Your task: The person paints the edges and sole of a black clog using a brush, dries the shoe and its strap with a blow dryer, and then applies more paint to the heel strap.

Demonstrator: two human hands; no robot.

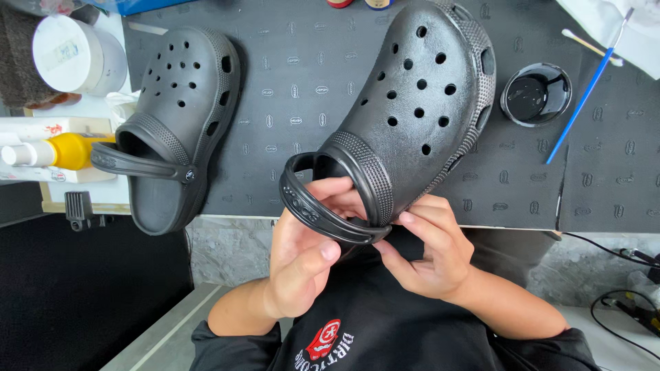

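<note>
Both hands are on one black clog (419,103) at the near edge of the dark mat (302,82). Our left hand (302,247) curls under the heel opening, its fingers (337,189) hooked inside the collar and its thumb pressed against the heel strap (323,216) from below. Our right hand (430,251) pinches the clog's rear rim where the strap pivots, thumb and fingertips closed on the edge. The clog is lifted and tilted, heel toward us, its perforated toe over the mat on the far side.

We judge the clog to be light and made of moulded foam: it should flex under a squeeze without denting for good, and its matte, textured skin looks grippy, not slick. The strap is the loosest part; it appears to swivel, so holding by it alone would let the shoe swing. The ribbed collar and the thick side wall near the pivot look like the firmest places to hold, and that is where our fingers sit.

To the left, a second black clog (175,124) lies flat on the mat, strap toward us. On the right are a small dish of black liquid (536,93) and a blue-handled brush (584,96). At the far left stand a white round tub (75,55) and a yellow bottle (62,151).
</note>
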